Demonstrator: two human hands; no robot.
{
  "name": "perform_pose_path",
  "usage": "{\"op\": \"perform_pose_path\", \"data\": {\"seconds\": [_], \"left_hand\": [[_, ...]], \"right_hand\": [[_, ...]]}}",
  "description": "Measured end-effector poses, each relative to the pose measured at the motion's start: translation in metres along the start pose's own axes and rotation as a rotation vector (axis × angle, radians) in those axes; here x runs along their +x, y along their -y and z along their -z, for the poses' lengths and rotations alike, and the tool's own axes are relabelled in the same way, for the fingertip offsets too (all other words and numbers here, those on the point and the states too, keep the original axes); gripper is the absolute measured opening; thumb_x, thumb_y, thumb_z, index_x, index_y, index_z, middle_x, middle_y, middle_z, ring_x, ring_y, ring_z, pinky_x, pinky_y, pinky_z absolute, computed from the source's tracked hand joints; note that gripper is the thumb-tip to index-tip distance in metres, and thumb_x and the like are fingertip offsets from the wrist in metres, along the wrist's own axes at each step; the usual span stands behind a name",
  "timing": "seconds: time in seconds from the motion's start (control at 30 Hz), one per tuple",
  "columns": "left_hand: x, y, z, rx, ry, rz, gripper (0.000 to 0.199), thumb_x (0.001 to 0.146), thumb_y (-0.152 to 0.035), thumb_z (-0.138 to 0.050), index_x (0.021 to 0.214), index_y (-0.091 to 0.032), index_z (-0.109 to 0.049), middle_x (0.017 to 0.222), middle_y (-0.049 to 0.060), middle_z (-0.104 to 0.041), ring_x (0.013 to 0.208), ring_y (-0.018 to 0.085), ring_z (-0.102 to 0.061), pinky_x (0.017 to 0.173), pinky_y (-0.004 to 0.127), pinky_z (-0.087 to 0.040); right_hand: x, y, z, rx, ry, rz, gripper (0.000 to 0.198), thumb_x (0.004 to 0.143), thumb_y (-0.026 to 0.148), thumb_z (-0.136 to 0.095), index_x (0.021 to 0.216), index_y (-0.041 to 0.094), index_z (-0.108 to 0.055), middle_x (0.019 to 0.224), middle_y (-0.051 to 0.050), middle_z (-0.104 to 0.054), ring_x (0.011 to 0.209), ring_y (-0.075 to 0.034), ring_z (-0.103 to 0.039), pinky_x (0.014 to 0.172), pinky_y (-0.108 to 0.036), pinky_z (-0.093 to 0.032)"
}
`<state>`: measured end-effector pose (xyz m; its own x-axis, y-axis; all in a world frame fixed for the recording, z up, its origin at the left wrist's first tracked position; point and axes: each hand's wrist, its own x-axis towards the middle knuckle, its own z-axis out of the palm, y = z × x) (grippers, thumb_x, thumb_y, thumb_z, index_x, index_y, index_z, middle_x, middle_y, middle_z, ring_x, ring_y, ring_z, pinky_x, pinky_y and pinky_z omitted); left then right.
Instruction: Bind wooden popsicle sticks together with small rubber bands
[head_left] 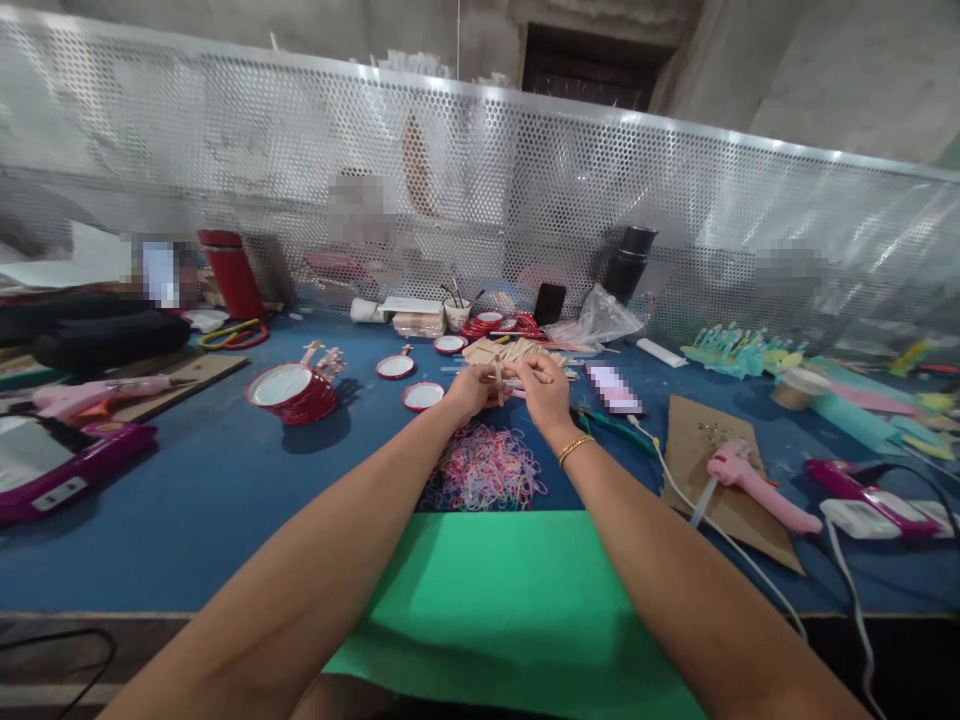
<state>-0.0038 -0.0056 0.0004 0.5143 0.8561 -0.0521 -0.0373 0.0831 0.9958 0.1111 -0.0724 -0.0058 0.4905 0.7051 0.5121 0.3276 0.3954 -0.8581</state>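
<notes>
Both hands meet over the table's middle at a pale flat wooden stick, which stands upright and seems crossed by another piece. My left hand has its fingers closed on it from the left. My right hand, below a gold bracelet, pinches at the same piece from the right; the fingertips are too small to make out exactly. A heap of colourful small rubber bands lies just below the hands. Behind them is a pile of pale wooden sticks. A green sheet covers the table's front edge.
Red-rimmed round pieces are stacked at left; single ones lie nearer. On the right are green-handled pliers, a phone, a pink glue gun on cardboard, and cords. A perforated metal screen stands behind.
</notes>
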Motion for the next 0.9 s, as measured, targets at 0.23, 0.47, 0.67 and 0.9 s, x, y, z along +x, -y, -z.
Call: {"op": "perform_pose_path", "data": {"seconds": [0.23, 0.47, 0.67, 0.9], "left_hand": [[0.0008, 0.0023, 0.0004, -0.006, 0.019, -0.020, 0.023, 0.067, -0.009, -0.073, 0.090, -0.015, -0.069, 0.068, 0.003, -0.070, 0.065, 0.014, -0.067, 0.064, 0.025, -0.055], [0.0020, 0.0024, -0.0003, -0.012, 0.002, -0.009, 0.021, 0.068, -0.005, -0.069, 0.088, -0.015, -0.068, 0.066, 0.002, -0.069, 0.062, 0.014, -0.066, 0.062, 0.023, -0.055], [0.0007, 0.0012, -0.0013, -0.021, -0.004, -0.010, 0.020, 0.068, -0.006, -0.071, 0.086, -0.015, -0.068, 0.067, 0.003, -0.068, 0.063, 0.014, -0.066, 0.066, 0.027, -0.056], [0.0001, -0.0005, -0.0017, -0.025, -0.004, 0.015, 0.020, 0.070, -0.005, -0.069, 0.088, -0.015, -0.068, 0.066, 0.002, -0.068, 0.062, 0.013, -0.066, 0.063, 0.024, -0.055]], "right_hand": [[-0.0017, 0.0012, -0.0013, 0.025, 0.012, -0.004, 0.030, 0.076, 0.051, -0.059, 0.074, 0.021, -0.061, 0.075, -0.001, -0.071, 0.074, -0.017, -0.066, 0.063, -0.026, -0.052], [-0.0014, 0.0012, -0.0014, 0.024, 0.012, 0.002, 0.028, 0.077, 0.049, -0.059, 0.074, 0.021, -0.061, 0.074, -0.001, -0.071, 0.074, -0.017, -0.066, 0.064, -0.026, -0.052], [-0.0005, 0.0001, -0.0011, -0.008, 0.009, 0.036, 0.028, 0.078, 0.048, -0.057, 0.073, 0.021, -0.062, 0.075, -0.001, -0.070, 0.075, -0.017, -0.065, 0.067, -0.026, -0.052], [0.0011, -0.0039, -0.0009, 0.016, -0.001, -0.016, 0.028, 0.077, 0.049, -0.057, 0.073, 0.022, -0.059, 0.073, 0.001, -0.069, 0.076, -0.017, -0.065, 0.065, -0.027, -0.053]]}}
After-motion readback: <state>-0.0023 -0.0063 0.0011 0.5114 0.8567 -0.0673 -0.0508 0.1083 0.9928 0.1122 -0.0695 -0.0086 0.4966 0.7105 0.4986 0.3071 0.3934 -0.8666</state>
